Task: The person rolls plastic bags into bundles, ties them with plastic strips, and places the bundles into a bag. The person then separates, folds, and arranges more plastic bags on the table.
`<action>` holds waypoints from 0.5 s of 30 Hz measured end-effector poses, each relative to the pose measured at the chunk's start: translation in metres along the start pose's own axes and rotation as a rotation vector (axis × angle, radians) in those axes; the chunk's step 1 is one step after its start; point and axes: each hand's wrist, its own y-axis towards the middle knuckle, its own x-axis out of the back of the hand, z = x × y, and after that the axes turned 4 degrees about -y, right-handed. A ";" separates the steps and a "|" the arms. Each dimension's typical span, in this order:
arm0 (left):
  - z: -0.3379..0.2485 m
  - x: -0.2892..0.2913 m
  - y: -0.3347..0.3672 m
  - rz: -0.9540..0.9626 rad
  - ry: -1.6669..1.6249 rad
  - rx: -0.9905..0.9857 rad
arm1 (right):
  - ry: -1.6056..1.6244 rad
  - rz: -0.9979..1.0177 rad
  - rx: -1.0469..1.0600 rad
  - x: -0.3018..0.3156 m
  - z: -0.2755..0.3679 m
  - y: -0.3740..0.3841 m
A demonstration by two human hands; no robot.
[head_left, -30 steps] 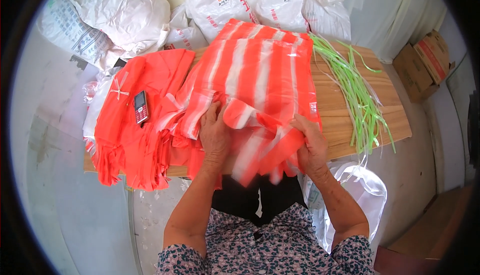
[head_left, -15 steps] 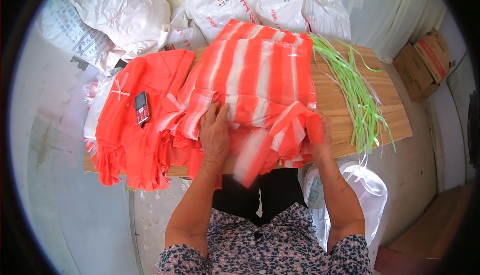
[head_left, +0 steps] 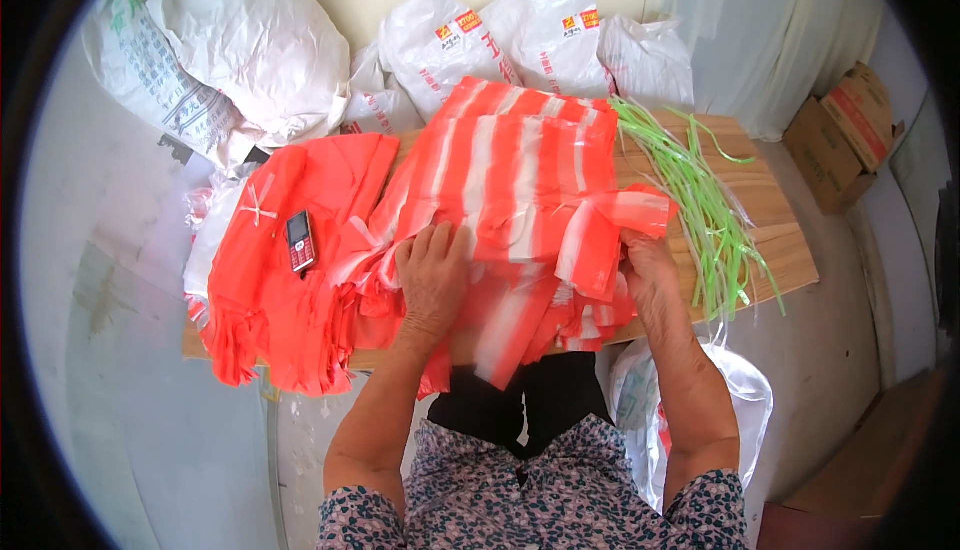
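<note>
A stack of red-and-white striped plastic bags (head_left: pixel 490 165) lies at the middle of the table, with loose ends hanging over its near edge. My left hand (head_left: pixel 432 275) rests on the lower part of the stack, fingers laid over the plastic. At the stack's right near corner, my right hand (head_left: pixel 650 265) is closed on the edge of a striped bag, whose folded handle ends (head_left: pixel 597 245) stick up beside it. The right fingertips are partly hidden by the plastic. To the left lies a pile of plain red bags (head_left: pixel 300 300), bearing a small keypad phone (head_left: pixel 301 241).
Green and clear plastic strips (head_left: pixel 705 215) lie across the wooden table (head_left: pixel 785 240) at right. White sacks (head_left: pixel 260 40) stand behind the table. Cardboard boxes (head_left: pixel 840 140) sit on the floor at far right. A white plastic bag (head_left: pixel 745 380) hangs below the right table edge.
My right hand has risen slightly and drawn the bag's handle ends up and to the right. My left hand remains on the stack. The whole view has shifted a little.
</note>
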 end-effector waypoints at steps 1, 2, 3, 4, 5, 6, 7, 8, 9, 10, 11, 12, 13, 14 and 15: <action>0.004 -0.001 0.002 -0.028 -0.052 -0.037 | 0.004 0.002 0.005 -0.002 0.004 0.002; 0.005 -0.002 0.007 -0.058 -0.112 -0.078 | 0.028 0.024 -0.023 -0.001 0.009 0.004; 0.006 0.000 0.013 -0.066 -0.115 -0.085 | 0.053 0.045 -0.051 0.000 0.015 0.006; 0.009 0.003 0.019 -0.071 -0.124 -0.110 | 0.057 0.042 -0.041 0.002 0.018 0.012; 0.009 0.004 0.026 -0.077 -0.140 -0.140 | 0.117 0.071 -0.052 0.004 0.021 0.018; 0.010 0.007 0.035 -0.084 -0.149 -0.153 | 0.177 0.102 -0.061 0.006 0.026 0.023; 0.011 0.012 0.044 -0.062 -0.132 -0.187 | 0.184 0.092 -0.046 0.009 0.032 0.027; 0.011 0.019 0.054 -0.038 -0.111 -0.220 | 0.197 0.103 -0.054 0.006 0.040 0.027; 0.010 0.029 0.067 -0.036 -0.136 -0.243 | 0.210 0.111 -0.062 0.003 0.049 0.025; 0.010 0.038 0.079 -0.043 -0.142 -0.259 | 0.218 0.102 -0.048 0.000 0.060 0.021; 0.011 0.047 0.090 0.018 -0.139 -0.270 | 0.280 0.108 -0.035 -0.006 0.075 0.012; 0.011 0.055 0.102 0.078 -0.138 -0.284 | 0.342 0.112 -0.018 -0.009 0.088 0.005; 0.009 0.065 0.116 0.084 -0.147 -0.314 | 0.349 0.103 0.000 -0.007 0.097 -0.001; 0.009 0.074 0.128 0.074 -0.145 -0.329 | 0.354 0.133 0.071 -0.007 0.104 -0.007; 0.011 0.084 0.137 0.069 -0.153 -0.344 | 0.359 0.170 0.137 -0.009 0.107 -0.011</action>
